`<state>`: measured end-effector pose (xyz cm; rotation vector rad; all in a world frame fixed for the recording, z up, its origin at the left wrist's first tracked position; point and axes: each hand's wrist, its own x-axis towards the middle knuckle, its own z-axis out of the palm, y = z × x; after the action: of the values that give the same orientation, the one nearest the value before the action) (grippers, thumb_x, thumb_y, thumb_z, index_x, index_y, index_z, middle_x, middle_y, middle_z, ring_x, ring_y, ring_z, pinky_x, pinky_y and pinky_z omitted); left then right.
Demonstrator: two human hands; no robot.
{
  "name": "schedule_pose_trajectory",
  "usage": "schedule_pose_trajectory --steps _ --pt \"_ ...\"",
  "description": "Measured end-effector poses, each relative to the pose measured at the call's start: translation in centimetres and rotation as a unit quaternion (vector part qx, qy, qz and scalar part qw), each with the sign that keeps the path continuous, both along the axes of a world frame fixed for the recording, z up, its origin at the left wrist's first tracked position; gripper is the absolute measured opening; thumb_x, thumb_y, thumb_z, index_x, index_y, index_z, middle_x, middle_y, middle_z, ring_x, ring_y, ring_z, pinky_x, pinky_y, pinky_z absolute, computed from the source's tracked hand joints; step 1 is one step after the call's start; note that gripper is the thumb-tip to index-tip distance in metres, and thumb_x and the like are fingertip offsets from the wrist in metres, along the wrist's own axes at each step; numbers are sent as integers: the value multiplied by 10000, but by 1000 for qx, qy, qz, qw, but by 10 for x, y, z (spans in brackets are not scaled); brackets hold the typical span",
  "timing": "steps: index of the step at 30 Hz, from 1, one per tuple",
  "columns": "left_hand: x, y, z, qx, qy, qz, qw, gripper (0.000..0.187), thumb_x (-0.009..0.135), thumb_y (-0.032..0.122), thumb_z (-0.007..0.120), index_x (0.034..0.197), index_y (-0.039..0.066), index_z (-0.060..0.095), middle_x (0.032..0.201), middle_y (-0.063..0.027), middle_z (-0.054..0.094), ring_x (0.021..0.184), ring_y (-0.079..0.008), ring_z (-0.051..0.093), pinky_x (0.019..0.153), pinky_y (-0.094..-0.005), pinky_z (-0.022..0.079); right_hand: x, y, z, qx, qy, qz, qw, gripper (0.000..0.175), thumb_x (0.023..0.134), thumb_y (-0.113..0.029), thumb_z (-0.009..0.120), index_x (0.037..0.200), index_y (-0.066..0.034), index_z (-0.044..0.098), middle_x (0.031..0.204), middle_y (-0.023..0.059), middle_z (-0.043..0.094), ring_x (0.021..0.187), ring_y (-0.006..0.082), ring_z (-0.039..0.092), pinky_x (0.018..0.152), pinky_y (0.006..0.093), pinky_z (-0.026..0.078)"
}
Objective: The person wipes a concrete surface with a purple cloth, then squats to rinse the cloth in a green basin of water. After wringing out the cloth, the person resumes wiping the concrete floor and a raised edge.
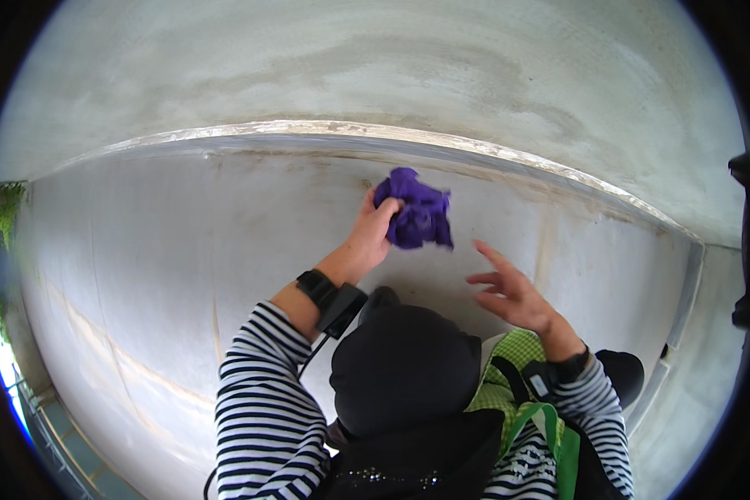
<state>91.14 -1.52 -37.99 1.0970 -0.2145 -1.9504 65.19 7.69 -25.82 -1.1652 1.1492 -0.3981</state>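
A crumpled purple cloth (415, 212) is held in my left hand (375, 225), with the thumb laid over its near side. The cloth's right edge hangs loose and looks slightly blurred. To the right of it, my right hand (506, 284) is empty, its fingers spread and pointing toward the cloth without touching it. Both wrists carry black strapped devices, the left one (331, 300) with a cable. Below the hands lies the pale grey floor (275, 206), marked with brownish stains.
A grey-green plastered wall (375, 69) rises ahead, with a rough whitish ledge (300, 128) along its foot. Another wall stands at the right. A green checked bag (515, 356) with green straps hangs at my side. Green plants (0, 212) and a railing edge the far left.
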Motion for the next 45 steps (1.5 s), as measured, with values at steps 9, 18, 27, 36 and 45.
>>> schedule_pose_trajectory --steps 9,18,27,36,45 --pt "17 -92 -27 -8 23 340 940 357 855 -11 628 1146 154 502 1050 -48 636 884 -204 683 731 -400 613 -131 68 72 -54 124 -278 951 564 853 71 576 1405 -13 497 1219 132 620 978 207 658 786 301 540" --pt "133 -122 -58 -27 -71 402 913 451 877 17 650 1267 144 462 1131 -125 633 948 -281 675 723 -465 624 -207 151 112 -118 203 -395 888 484 924 -101 644 1385 -20 521 1173 81 627 920 135 624 782 265 523" --pt "238 -153 -7 77 -345 458 815 655 836 341 756 1379 208 415 1380 -56 504 1117 -310 564 848 -605 464 -256 192 110 -182 341 -434 814 411 958 -35 600 1366 -17 546 1144 57 635 1017 131 600 910 280 499" --pt "155 -141 -33 -51 -425 299 853 273 841 9 636 1078 80 520 775 -90 661 544 -231 625 429 -427 490 -265 151 112 -39 294 -345 891 416 905 -78 632 1313 -20 574 1074 54 628 946 147 608 878 290 494" --pt "27 -95 3 -177 -780 -197 567 520 830 331 643 1202 3 487 1104 -278 656 996 -454 653 874 -511 528 -247 116 102 74 252 -191 946 542 783 -28 637 1322 -40 583 1087 51 637 927 142 623 805 282 497"
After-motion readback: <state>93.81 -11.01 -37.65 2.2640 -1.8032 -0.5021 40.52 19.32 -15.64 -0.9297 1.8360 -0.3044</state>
